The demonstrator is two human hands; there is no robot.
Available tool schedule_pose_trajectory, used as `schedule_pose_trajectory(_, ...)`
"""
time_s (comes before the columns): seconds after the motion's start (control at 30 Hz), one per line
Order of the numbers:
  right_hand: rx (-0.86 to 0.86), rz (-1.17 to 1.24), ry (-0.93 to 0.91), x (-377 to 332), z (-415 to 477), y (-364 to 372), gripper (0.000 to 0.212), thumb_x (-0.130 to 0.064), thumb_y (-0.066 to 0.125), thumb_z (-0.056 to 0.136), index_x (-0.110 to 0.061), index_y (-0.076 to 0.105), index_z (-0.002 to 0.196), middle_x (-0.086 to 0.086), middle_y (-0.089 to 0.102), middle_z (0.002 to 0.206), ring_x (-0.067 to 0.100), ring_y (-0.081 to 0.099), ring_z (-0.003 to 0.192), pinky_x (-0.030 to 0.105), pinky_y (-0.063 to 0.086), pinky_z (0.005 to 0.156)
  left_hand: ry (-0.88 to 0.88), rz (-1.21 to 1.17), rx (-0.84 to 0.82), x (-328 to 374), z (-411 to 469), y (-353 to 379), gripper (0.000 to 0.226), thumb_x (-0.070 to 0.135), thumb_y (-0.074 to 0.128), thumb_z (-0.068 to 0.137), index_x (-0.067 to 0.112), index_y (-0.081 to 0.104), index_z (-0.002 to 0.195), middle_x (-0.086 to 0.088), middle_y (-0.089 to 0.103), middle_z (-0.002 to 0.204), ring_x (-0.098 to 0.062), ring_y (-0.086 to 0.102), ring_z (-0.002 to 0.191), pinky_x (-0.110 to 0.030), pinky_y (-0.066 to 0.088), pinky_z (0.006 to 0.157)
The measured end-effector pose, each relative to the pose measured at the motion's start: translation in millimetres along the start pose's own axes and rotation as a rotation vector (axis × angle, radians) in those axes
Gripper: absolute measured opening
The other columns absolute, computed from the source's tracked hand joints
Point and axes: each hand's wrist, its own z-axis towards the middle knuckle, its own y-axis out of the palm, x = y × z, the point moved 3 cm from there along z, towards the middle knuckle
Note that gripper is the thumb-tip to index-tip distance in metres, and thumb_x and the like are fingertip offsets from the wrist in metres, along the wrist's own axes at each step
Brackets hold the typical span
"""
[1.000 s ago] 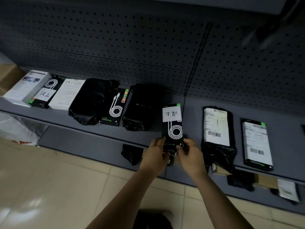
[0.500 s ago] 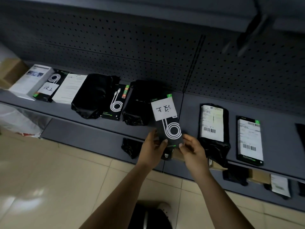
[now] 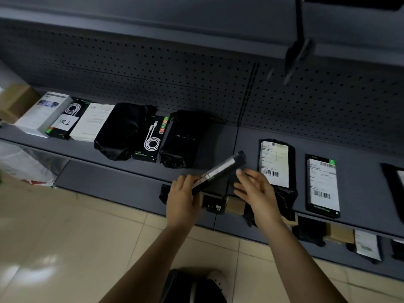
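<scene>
Down at the bottom a dark shoe (image 3: 214, 277) stands on the tiled floor (image 3: 65, 237). Both bare forearms reach up from there towards the shelf (image 3: 218, 145).

The left hand (image 3: 182, 200) grips the lower end of a slim black box (image 3: 220, 169), with the fingers (image 3: 188, 179) curled round it. The box is seen edge-on and tilted, its far end rising to the right. It hangs in the air over the front edge of the shelf, about midway along it. The right hand (image 3: 254, 190) is spread open and holds nothing, with straight fingers just beside the raised end of the box. Whether a fingertip touches the box cannot be told.

Below the hands, a lower shelf (image 3: 109, 182) carries small dark packets and brown cartons along its front edge.

On the shelf, right of the hands, lie a black parcel (image 3: 275, 162) with a white barcode label and, nearer the right edge, a labelled flat box (image 3: 322, 184). Left of the hands, a cable box (image 3: 150, 138) printed with a white coil lies between two black bags (image 3: 122, 130) (image 3: 181, 138), touching both.

Towards the left corner lie a white sheet (image 3: 91, 122), a black box with a handwritten note (image 3: 66, 120) and a white carton (image 3: 43, 112), side by side. A grey pegboard (image 3: 175, 68) rises from the back edge.
</scene>
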Motion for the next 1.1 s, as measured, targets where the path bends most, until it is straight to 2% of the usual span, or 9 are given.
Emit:
schedule_pose_trajectory(0.1, 0.040, 0.058, 0.080, -4.7, 0.3, 6.4, 0.032, -0.033, 0.074, 0.083, -0.010, 0.057, 0.098, 0.008, 0.068, 0.097, 0.024, 0.072, 0.091, 0.036, 0.060, 0.078, 0.146, 0.146, 0.016, 1.4, -2.3, -2.3, 0.032, 0.009, 0.050, 0.081, 0.014, 0.062, 0.110, -0.004, 0.056, 0.099, -0.025, 0.049, 0.085, -0.039, 0.047, 0.067)
schedule_pose_trajectory(0.2, 0.103, 0.132, 0.161, -2.4, 3.6, 5.5, 0.018, -0.024, 0.071, 0.088, -0.013, 0.056, 0.083, 0.013, 0.069, 0.099, 0.030, 0.071, 0.091, 0.038, 0.060, 0.077, 0.230, 0.219, 0.038, 2.0, -3.6, -3.5, 0.046, -0.004, 0.066, 0.073, 0.016, 0.059, 0.114, -0.005, 0.059, 0.103, -0.024, 0.048, 0.089, -0.036, 0.046, 0.071)
schedule_pose_trajectory(0.33, 0.129, 0.169, 0.188, 3.2, 7.1, 1.9, 0.008, -0.010, 0.066, 0.090, -0.005, 0.063, 0.093, 0.015, 0.071, 0.102, 0.030, 0.067, 0.093, 0.033, 0.060, 0.074, 0.215, 0.213, -0.001, 0.3, -3.8, -2.8, 0.037, 0.011, 0.068, 0.077, 0.015, 0.060, 0.114, -0.004, 0.059, 0.114, -0.023, 0.051, 0.099, -0.040, 0.051, 0.080)
schedule_pose_trajectory(0.5, 0.079, -0.029, 0.058, 1.8, 11.8, -5.1, 0.009, -0.011, 0.062, 0.092, -0.010, 0.065, 0.100, 0.005, 0.074, 0.098, 0.018, 0.070, 0.085, 0.034, 0.057, 0.083, 0.039, 0.060, -0.166, -9.8, 0.0, -2.8, 0.075, 0.055, 0.063, 0.078, 0.020, 0.041, 0.140, 0.001, 0.043, 0.138, -0.019, 0.038, 0.125, -0.038, 0.035, 0.105)
schedule_pose_trajectory(0.63, 0.030, -0.155, -0.075, -9.9, 11.4, -9.5, 0.021, -0.007, 0.062, 0.091, -0.014, 0.060, 0.111, 0.000, 0.071, 0.095, 0.015, 0.066, 0.079, 0.014, 0.052, 0.064, 0.018, -0.022, -0.295, -19.7, 5.0, -4.9, 0.094, 0.072, 0.058, 0.076, 0.025, 0.025, 0.150, 0.003, 0.028, 0.153, -0.019, 0.025, 0.141, -0.046, 0.026, 0.115)
schedule_pose_trajectory(0.77, -0.024, -0.143, -0.117, -17.8, 15.1, -7.4, 0.022, -0.006, 0.066, 0.090, -0.011, 0.061, 0.111, -0.009, 0.069, 0.073, 0.010, 0.067, 0.082, 0.017, 0.055, 0.071, -0.049, -0.044, -0.417, -15.2, 9.0, -10.8, 0.091, 0.055, 0.074, 0.073, 0.032, 0.027, 0.148, 0.008, 0.044, 0.137, -0.013, 0.045, 0.124, -0.036, 0.048, 0.097)
schedule_pose_trajectory(0.87, -0.021, -0.123, -0.120, -17.0, 16.5, 0.1, 0.022, -0.013, 0.071, 0.087, -0.010, 0.062, 0.107, -0.006, 0.064, 0.066, 0.018, 0.067, 0.087, 0.036, 0.055, 0.091, -0.089, -0.037, -0.371, -7.9, 6.4, -12.9, 0.077, 0.047, 0.077, 0.075, 0.029, 0.038, 0.140, 0.009, 0.049, 0.124, -0.009, 0.052, 0.108, -0.027, 0.053, 0.081)
schedule_pose_trajectory(0.97, -0.043, -0.111, -0.128, -14.2, 14.3, 9.9, 0.019, -0.021, 0.072, 0.086, -0.012, 0.065, 0.101, 0.011, 0.058, 0.072, 0.026, 0.064, 0.087, 0.048, 0.050, 0.099, -0.254, -0.335, -0.389, -6.9, 2.6, -10.2, 0.059, 0.044, 0.076, 0.079, 0.029, 0.047, 0.129, 0.010, 0.056, 0.120, -0.006, 0.060, 0.102, -0.029, 0.058, 0.079)
schedule_pose_trajectory(1.1, -0.025, -0.098, -0.121, -14.5, 12.3, 15.1, 0.024, -0.019, 0.069, 0.089, -0.006, 0.063, 0.108, 0.013, 0.052, 0.074, 0.020, 0.061, 0.085, 0.045, 0.051, 0.098, -0.353, -0.577, -0.389, -5.3, 2.7, -22.4, 0.039, 0.033, 0.073, 0.085, 0.023, 0.056, 0.120, 0.007, 0.071, 0.105, -0.003, 0.069, 0.088, -0.026, 0.059, 0.069)
